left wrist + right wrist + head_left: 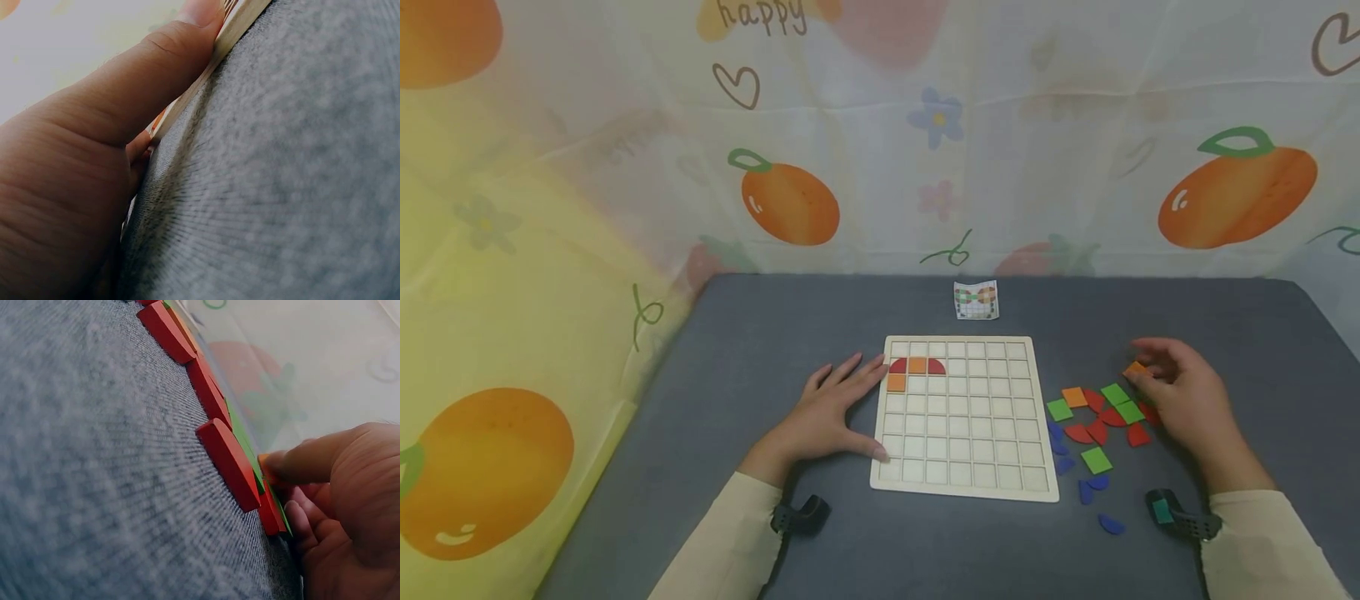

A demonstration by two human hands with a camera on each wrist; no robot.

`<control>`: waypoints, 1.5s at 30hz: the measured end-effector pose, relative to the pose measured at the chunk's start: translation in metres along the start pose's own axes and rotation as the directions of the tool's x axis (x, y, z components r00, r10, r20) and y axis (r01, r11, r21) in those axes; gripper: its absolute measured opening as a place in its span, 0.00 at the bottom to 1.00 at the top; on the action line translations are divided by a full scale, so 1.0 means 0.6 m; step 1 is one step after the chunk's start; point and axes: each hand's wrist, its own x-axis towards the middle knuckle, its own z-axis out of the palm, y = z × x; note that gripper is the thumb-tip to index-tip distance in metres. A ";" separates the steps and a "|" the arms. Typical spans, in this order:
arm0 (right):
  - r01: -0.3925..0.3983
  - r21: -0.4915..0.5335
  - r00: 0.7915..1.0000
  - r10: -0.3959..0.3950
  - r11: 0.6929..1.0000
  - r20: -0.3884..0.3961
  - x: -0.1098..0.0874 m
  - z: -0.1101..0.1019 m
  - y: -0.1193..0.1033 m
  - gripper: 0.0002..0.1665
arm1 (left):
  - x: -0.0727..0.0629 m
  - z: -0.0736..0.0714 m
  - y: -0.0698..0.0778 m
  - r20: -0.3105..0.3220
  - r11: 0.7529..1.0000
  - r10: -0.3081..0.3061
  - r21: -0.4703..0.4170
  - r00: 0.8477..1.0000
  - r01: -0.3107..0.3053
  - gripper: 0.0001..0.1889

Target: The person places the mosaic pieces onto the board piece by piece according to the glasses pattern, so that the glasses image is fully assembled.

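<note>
A pale wooden grid board [955, 425] lies on the grey table. In its upper left cells sit two red quarter-round pieces [936, 367] with an orange square [917, 365] between them, and a second orange square [896, 382] below the left one. My left hand [838, 408] is spread along the board's left edge, its thumb [156, 69] and fingertips touching the rim. To the right of the board, my right hand [1183, 400] pinches an orange square tile [1136, 369] between thumb and fingers, above the loose pieces. Its other fingers are partly hidden.
Loose red [1138, 435], green [1097, 460], blue [1111, 524] and orange [1074, 397] pieces lie scattered right of the board, some overlapping. A small printed pattern card [976, 301] lies beyond the board. Behind the table hangs a fruit-printed cloth [880, 167].
</note>
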 end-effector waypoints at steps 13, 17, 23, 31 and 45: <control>-0.035 0.056 0.994 0.040 0.998 -0.097 -0.011 0.001 -0.023 0.21 | -0.001 -0.001 0.000 0.010 1.000 0.000 -0.006 1.000 0.000 0.69; -0.018 0.116 0.996 0.029 0.993 -0.089 -0.015 0.004 -0.047 0.20 | 0.000 -0.001 0.000 0.009 1.000 0.005 -0.005 1.000 -0.005 0.69; 0.023 0.168 1.000 -0.021 0.986 -0.018 -0.026 0.021 -0.090 0.16 | 0.000 0.000 0.000 0.013 1.000 0.006 -0.009 1.000 -0.006 0.69; 0.077 0.261 0.989 -0.107 0.962 0.100 -0.033 0.054 -0.141 0.17 | -0.001 -0.002 0.002 0.009 1.000 0.013 -0.014 1.000 -0.013 0.69; 0.043 0.401 0.971 -0.133 0.915 0.200 -0.037 0.124 -0.214 0.19 | -0.003 -0.002 -0.001 -0.001 0.999 0.016 -0.030 1.000 -0.016 0.68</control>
